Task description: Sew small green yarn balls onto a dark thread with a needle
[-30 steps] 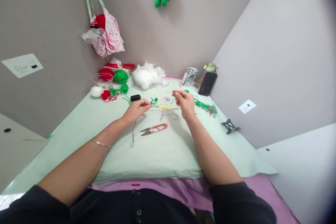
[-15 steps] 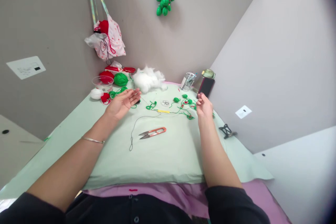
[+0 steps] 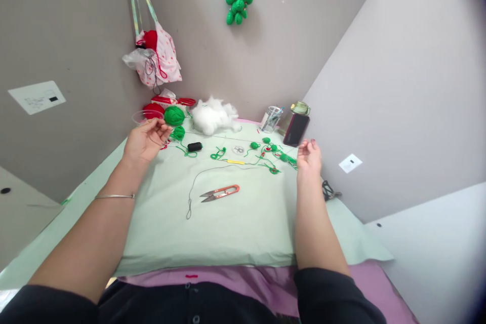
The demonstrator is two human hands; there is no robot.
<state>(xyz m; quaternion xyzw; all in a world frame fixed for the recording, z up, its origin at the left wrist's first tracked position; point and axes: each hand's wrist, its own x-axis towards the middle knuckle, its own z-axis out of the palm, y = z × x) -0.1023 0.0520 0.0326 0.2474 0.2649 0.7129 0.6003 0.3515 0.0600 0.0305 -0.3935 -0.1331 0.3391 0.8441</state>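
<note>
A thin dark thread (image 3: 243,138) runs nearly straight across the table between my two hands. My left hand (image 3: 146,139) is raised at the left with its fingers closed on one end of it, near the green yarn balls. Over at the right, my right hand (image 3: 309,159) pinches the other end, close to the phone. Below the thread lie a black thread spool (image 3: 195,147), a yellow-handled crochet hook (image 3: 236,162) and small green crocheted pieces (image 3: 254,146) with loose tails. Orange thread snips (image 3: 220,193) rest nearer to me, beside a looped dark thread (image 3: 189,207).
White stuffing (image 3: 214,115) is heaped at the back, with a green yarn ball (image 3: 174,116) to its left. A clear cup of pens (image 3: 272,119) and a phone leaning on a bottle (image 3: 296,129) stand back right. A black clip (image 3: 331,191) lies at the right edge.
My hands have moved farther apart, left hand leftward and right hand rightward. The thread now shows stretched between them, and the black spool has come into full view.
</note>
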